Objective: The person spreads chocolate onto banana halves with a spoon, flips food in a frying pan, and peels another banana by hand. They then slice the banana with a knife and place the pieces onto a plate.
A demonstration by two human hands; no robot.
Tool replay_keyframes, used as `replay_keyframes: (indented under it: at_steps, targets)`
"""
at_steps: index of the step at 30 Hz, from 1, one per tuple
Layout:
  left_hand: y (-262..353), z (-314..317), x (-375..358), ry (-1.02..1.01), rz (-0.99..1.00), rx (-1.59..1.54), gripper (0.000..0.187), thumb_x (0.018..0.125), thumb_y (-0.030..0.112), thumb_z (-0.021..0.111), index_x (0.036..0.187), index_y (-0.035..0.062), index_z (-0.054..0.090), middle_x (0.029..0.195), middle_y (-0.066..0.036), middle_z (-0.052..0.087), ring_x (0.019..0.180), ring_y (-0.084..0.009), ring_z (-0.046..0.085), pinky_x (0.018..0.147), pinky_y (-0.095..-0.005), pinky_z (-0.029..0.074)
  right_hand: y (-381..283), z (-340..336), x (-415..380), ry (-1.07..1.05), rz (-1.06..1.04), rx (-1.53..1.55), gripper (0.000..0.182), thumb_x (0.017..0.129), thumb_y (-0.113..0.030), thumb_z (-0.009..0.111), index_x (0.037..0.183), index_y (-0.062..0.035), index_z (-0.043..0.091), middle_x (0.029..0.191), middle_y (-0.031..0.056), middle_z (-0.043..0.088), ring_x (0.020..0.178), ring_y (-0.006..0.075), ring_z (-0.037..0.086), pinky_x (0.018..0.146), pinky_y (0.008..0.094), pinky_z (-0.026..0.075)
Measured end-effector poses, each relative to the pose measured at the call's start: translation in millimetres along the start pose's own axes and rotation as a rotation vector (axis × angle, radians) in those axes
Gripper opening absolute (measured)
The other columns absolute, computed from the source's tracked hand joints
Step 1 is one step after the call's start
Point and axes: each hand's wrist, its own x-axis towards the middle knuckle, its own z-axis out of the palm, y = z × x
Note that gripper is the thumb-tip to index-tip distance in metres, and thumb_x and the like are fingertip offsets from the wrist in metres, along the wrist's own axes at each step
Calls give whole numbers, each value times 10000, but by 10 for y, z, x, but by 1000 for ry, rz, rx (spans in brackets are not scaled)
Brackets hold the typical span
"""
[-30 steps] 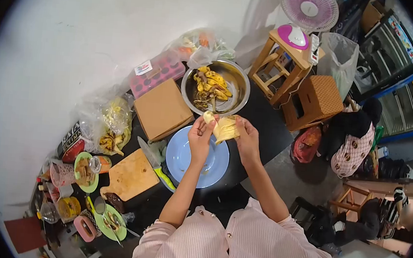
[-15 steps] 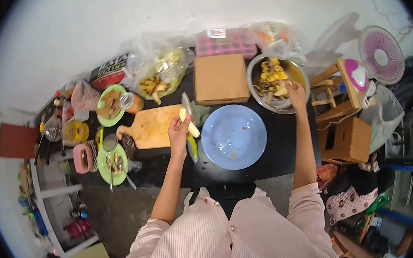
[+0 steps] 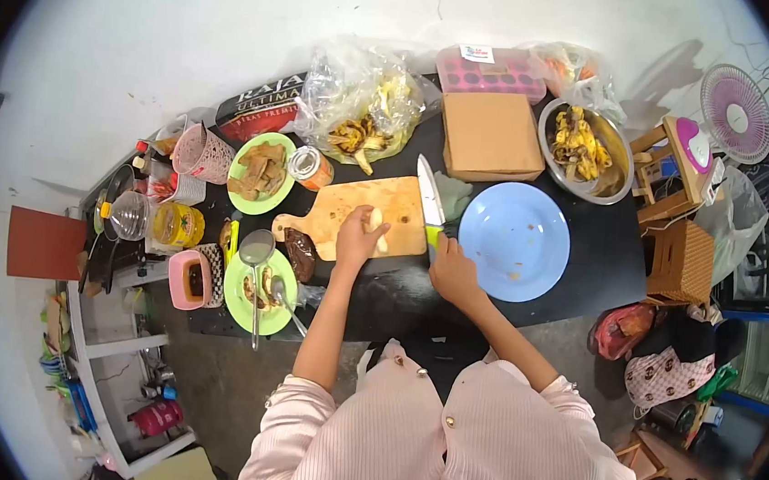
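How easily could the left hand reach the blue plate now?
Probably not directly: the left hand holds a peeled banana, and the knife and right hand lie between it and the blue plate.

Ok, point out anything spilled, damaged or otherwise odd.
Brown bits dot the otherwise bare blue plate, so it looks unclean. A pale, hazy patch marks the black table on the near side of the cutting board; I can't tell smear from glare.

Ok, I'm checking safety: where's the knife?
Head view, centre-right: the knife lies at the right edge of the cutting board, right hand at its handle.
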Motion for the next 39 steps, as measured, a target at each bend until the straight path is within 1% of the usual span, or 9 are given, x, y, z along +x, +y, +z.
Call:
replay_keyframes:
  at_steps: [3,4,5,10,17,22,26,33,39]
  targets:
    - [-93,-6,37,-19,25,-80,505,680,251,793,1068,4,586,893,-131,626,847,-273,616,747,-358,483,-100,222,42,209,19,-104,599,735,-133,612,1255,49,376,946,165,506,850,323,560,698,398,496]
    - [-129,-16,53,-11,93,-121,542,700,270,789,1085,-35,562,908,-113,635,602,-150,590,571,-286,488,-75,311,74,258,31,-165,541,721,-97,586,1220,36,427,919,144,496,830,279,557,659,357,490]
    - [-166,-41,34,-62,75,-156,568,701,250,793,1118,-41,538,964,-114,616,603,-133,602,530,-249,483,-48,366,105,284,46,-189,578,707,-113,613,1228,36,412,935,153,501,816,286,552,657,349,485]
    - [-333,-182,-17,-350,-51,-537,685,715,72,769,1277,-38,394,1265,-159,441,894,-229,627,682,-296,555,-233,148,62,258,221,116,588,756,-145,577,1256,48,335,1038,241,457,871,430,566,763,480,475]
    - [-520,-107,-90,-326,195,-483,627,730,7,732,1288,-34,451,1227,-158,460,963,-255,626,773,-288,541,-325,16,-293,363,204,382,505,814,-113,534,1264,36,362,1158,278,492,951,429,553,827,479,441]
    - [-233,-111,-180,-220,165,-503,592,714,22,746,1255,1,508,1160,-123,467,857,-196,626,768,-294,564,-759,-186,-631,244,384,710,345,944,-159,479,1271,-52,457,762,64,620,564,110,540,546,259,426]
    - [-227,3,-171,-190,203,-484,586,710,41,756,1248,20,527,1175,-124,465,757,-172,632,734,-281,560,-927,-183,-772,97,388,641,343,961,-178,435,1278,-48,446,779,99,626,632,210,609,613,317,470]
    - [-275,18,-172,-233,219,-543,618,712,70,765,1276,46,513,1188,-136,473,799,-186,655,732,-266,542,-944,115,-825,137,322,573,330,969,-125,403,1292,-59,410,745,57,595,541,118,537,525,261,438]
    - [-295,-26,-164,-318,153,-639,620,732,26,739,1299,43,489,1198,-133,500,840,-196,671,720,-247,526,-974,36,-795,130,339,456,322,958,-123,412,1277,-77,408,770,121,619,680,290,627,640,348,471]
